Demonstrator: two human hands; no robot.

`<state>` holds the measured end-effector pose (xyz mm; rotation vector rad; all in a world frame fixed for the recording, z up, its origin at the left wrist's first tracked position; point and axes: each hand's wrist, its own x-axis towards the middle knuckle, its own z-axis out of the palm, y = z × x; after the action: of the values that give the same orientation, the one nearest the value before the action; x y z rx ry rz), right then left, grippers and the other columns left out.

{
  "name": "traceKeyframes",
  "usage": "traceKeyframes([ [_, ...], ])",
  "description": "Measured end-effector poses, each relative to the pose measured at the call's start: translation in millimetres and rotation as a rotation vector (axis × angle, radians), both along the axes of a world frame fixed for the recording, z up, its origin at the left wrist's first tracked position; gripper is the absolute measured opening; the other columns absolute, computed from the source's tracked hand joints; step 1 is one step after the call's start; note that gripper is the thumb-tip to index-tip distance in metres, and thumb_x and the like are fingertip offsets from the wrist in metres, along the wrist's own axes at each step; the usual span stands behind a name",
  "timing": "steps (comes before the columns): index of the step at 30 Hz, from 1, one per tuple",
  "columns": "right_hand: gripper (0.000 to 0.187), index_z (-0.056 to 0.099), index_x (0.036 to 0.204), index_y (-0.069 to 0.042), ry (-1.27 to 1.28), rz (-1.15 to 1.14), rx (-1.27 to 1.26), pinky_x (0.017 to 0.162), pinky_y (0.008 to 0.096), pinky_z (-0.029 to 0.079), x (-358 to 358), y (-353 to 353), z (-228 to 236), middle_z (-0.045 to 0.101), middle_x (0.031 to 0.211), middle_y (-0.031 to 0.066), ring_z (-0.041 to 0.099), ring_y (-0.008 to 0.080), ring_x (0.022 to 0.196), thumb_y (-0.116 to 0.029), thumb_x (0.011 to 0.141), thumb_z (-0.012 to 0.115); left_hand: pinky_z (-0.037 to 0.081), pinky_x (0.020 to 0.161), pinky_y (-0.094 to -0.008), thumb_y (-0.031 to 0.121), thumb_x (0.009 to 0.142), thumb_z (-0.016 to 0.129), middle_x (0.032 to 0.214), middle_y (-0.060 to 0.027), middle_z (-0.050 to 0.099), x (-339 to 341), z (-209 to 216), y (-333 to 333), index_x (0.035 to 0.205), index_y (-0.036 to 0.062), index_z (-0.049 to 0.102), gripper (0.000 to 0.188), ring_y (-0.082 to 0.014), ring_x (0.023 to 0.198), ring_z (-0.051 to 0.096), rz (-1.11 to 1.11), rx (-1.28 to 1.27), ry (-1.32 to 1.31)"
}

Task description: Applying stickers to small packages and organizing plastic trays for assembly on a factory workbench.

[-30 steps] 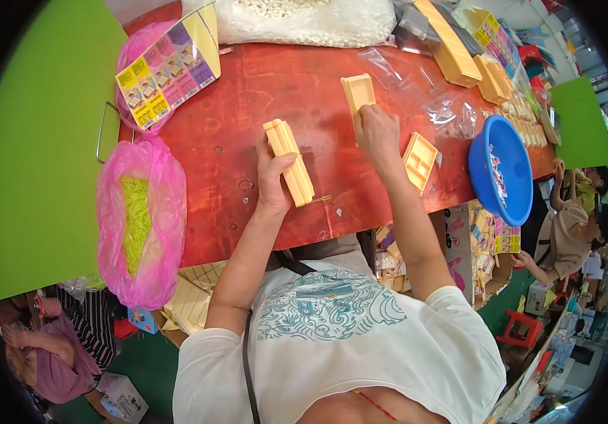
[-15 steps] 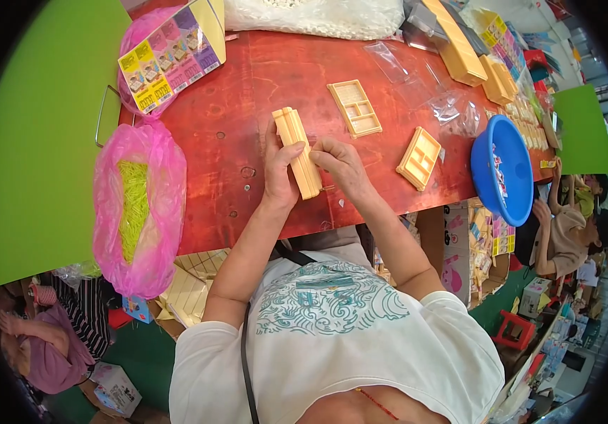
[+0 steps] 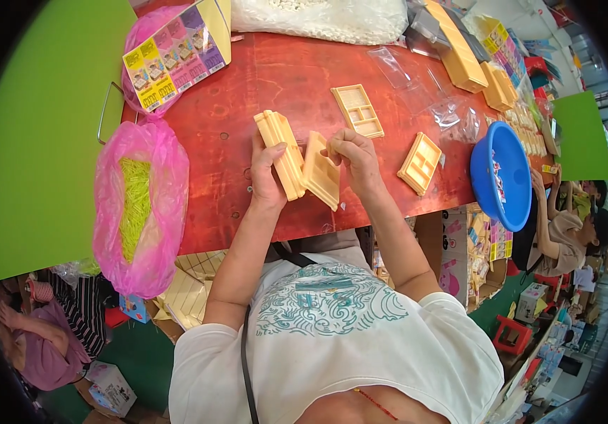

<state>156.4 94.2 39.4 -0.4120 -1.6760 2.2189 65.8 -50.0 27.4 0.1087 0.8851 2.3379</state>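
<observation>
My left hand [image 3: 267, 182] is closed around a thick stack of pale yellow plastic compartment trays [image 3: 288, 169], thumb across the top. Just right of that stack, a single pale yellow tray [image 3: 321, 177] stands tilted, its lower left edge close to the stack; whether they touch I cannot tell. My right hand [image 3: 357, 161] pinches this tray by its upper right side, fingers curled at the edge. Two more such trays lie on the red table: one divided tray [image 3: 350, 97] beyond my right hand and another [image 3: 420, 164] to its right.
A blue basin [image 3: 482, 169] with small packets is at the right. A pink bag [image 3: 169, 205] of yellow-green strips hangs at the left edge. Printed card sheets [image 3: 176, 56], a white sack [image 3: 318, 21] and clear plastic wrappers [image 3: 452, 113] lie farther back. Other people sit at both sides.
A single tray has come away from the stack and tilted toward my right hand, which has moved slightly right. My left hand and the stack have shifted a little left.
</observation>
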Motion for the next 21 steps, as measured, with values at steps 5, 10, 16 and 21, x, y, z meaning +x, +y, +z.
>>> traceKeyframes([
  [5, 0.022, 0.057, 0.073, -0.004, -0.214, 0.032, 0.285, 0.069, 0.0301, 0.046, -3.1, -9.6, 1.7, 0.055, 0.067, 0.0022, 0.052, 0.0118, 0.064, -0.020, 0.089, 0.057, 0.049, 0.083, -0.0356, 0.013, 0.076, 0.055, 0.107, -0.0071, 0.050, -3.8, -2.5, -2.0, 0.130, 0.0110, 0.041, 0.056, -0.0201, 0.098, 0.054, 0.019, -0.011, 0.002],
  [10, 0.036, 0.060, 0.080, -0.001, -0.429, -0.122, 1.413, 0.069, 0.0415, 0.046, 18.7, -27.5, 8.3, 0.062, 0.076, 0.0146, 0.062, 0.0312, 0.075, -0.037, 0.083, 0.064, 0.051, 0.081, -0.0344, 0.014, 0.075, 0.058, 0.111, -0.0075, 0.053, -14.2, -8.7, -5.3, 0.130, 0.0075, 0.044, 0.057, -0.0198, 0.094, 0.057, 0.101, -0.082, 0.112],
  [16, 0.023, 0.054, 0.088, -0.005, -0.265, -0.251, 1.665, 0.081, 0.0429, 0.042, 27.3, -37.7, -41.9, 0.055, 0.084, 0.0112, 0.056, 0.0295, 0.082, -0.010, 0.066, 0.061, 0.048, 0.094, -0.0481, 0.029, 0.087, 0.050, 0.125, -0.0226, 0.053, -39.7, -28.1, -58.6, 0.139, -0.0028, 0.034, 0.064, -0.0377, 0.111, 0.057, -0.043, -0.091, -0.042],
  [21, 0.024, 0.055, 0.087, -0.005, -0.276, -0.235, 1.580, 0.080, 0.0395, 0.044, 26.7, -34.4, -38.1, 0.057, 0.079, 0.0106, 0.059, 0.0294, 0.078, -0.008, 0.065, 0.064, 0.055, 0.079, -0.0523, 0.032, 0.087, 0.050, 0.123, -0.0243, 0.054, -19.4, -28.4, -58.7, 0.137, -0.0010, 0.037, 0.061, -0.0368, 0.106, 0.059, -0.181, -0.137, -0.005],
])
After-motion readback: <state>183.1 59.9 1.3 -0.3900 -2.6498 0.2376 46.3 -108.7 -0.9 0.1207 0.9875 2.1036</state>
